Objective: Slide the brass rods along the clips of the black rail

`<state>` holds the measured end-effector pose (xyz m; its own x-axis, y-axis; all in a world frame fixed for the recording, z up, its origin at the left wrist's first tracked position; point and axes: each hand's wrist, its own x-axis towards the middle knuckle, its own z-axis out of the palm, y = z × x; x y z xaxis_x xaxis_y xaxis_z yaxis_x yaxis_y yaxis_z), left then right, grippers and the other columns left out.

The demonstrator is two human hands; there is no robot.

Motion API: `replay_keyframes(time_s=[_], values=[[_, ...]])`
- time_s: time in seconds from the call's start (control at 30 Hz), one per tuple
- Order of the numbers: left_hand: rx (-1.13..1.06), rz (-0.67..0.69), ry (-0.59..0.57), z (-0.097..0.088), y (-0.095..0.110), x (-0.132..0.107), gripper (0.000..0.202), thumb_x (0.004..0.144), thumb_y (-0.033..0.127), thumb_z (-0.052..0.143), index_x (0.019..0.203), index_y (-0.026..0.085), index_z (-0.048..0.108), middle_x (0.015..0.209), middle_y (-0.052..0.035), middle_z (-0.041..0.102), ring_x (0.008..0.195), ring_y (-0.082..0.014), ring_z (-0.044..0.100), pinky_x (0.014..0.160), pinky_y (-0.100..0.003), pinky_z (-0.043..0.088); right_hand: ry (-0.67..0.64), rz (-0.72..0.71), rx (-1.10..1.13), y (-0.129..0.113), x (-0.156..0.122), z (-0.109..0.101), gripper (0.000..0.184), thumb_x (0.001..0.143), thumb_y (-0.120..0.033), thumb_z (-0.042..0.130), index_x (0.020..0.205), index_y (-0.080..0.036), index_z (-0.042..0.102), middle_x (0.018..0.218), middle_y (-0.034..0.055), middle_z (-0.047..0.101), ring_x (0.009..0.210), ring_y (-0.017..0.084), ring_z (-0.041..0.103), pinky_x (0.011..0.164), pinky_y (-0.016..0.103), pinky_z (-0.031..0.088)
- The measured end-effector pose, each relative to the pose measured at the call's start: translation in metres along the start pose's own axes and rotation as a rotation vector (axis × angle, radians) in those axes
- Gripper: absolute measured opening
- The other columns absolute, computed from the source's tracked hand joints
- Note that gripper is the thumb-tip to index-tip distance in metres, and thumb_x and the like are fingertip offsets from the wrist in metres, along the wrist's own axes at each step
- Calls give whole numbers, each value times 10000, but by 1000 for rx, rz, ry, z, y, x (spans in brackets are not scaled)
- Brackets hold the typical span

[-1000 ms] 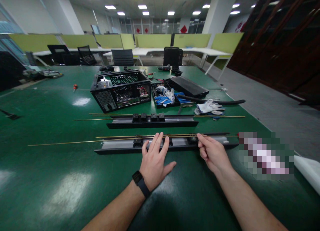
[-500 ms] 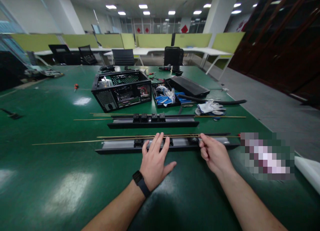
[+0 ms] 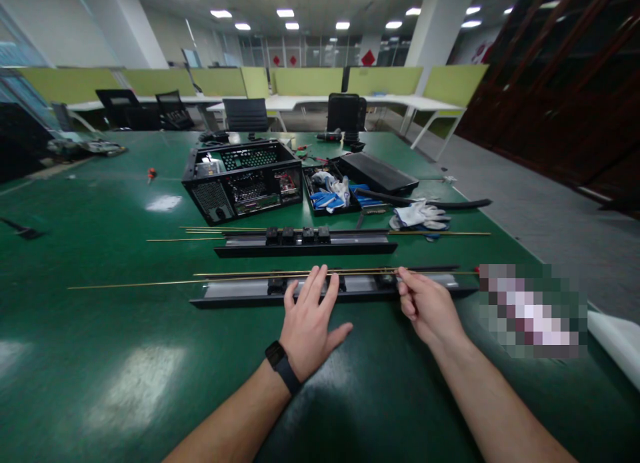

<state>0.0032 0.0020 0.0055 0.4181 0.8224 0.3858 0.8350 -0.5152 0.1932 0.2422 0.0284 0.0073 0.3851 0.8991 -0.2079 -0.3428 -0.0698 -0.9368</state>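
Observation:
My left hand [image 3: 309, 326], a dark watch on its wrist, lies flat with fingers spread across a long black channel [image 3: 225, 304] with a pale inner strip. Its fingertips rest on or over thin brass-coloured rods that run lengthwise along the channel. One rod [image 3: 135, 286] sticks out far past the channel's left end. Closer to the right end, my right hand [image 3: 427, 309] pinches a brass-coloured rod between thumb and forefinger. Small black blocks sit in the channel, one [image 3: 276, 286] left of my left hand and another [image 3: 386, 279] beside my right fingertips; fingers partly hide a third.
Behind lies a second black channel [image 3: 305, 251] with several black blocks and rods. Farther back are an open computer case [image 3: 240, 189], a tray of gloves [image 3: 330, 193], a dark panel [image 3: 377, 173], a black tube [image 3: 450, 204] and loose gloves [image 3: 420, 216]. A blurred-out patch [image 3: 530, 309] covers something at right.
The long rod's left end has slid slightly to the right. Both hands keep nearly the same place and pose.

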Motion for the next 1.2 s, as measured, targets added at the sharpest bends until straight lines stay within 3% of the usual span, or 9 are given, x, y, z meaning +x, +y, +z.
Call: replay_keyframes(time_s=[0.33,0.63,0.87,1.2], values=[[-4,-8,0,1,0,0,790,843,464,678,1517,207,357,1616,-143,292,1487,-316,263,1153,-562,237,-21,-23,-50,0,-2,1,384,685,-437,864,699,-145,616,586,-11,586,285,30,380,240,154,191],[-3,-1,-3,0,0,0,779,859,468,661,1522,207,347,1617,-139,290,1486,-315,268,1158,-550,235,-9,-9,-29,0,-2,2,402,678,-422,866,607,-147,582,535,-19,540,284,35,374,243,155,203],[0,-10,-4,0,-1,0,785,851,466,675,1522,221,349,1622,-129,283,1486,-311,269,1162,-552,222,21,-16,20,0,0,0,345,683,-392,866,704,-149,621,556,-27,551,285,40,380,234,154,212],[-3,-17,-8,2,0,0,792,852,484,665,1524,213,345,1628,-129,266,1496,-310,243,1161,-553,218,-24,-27,-89,3,0,-1,380,705,-421,857,661,-131,615,564,-20,557,278,26,371,249,150,173]])
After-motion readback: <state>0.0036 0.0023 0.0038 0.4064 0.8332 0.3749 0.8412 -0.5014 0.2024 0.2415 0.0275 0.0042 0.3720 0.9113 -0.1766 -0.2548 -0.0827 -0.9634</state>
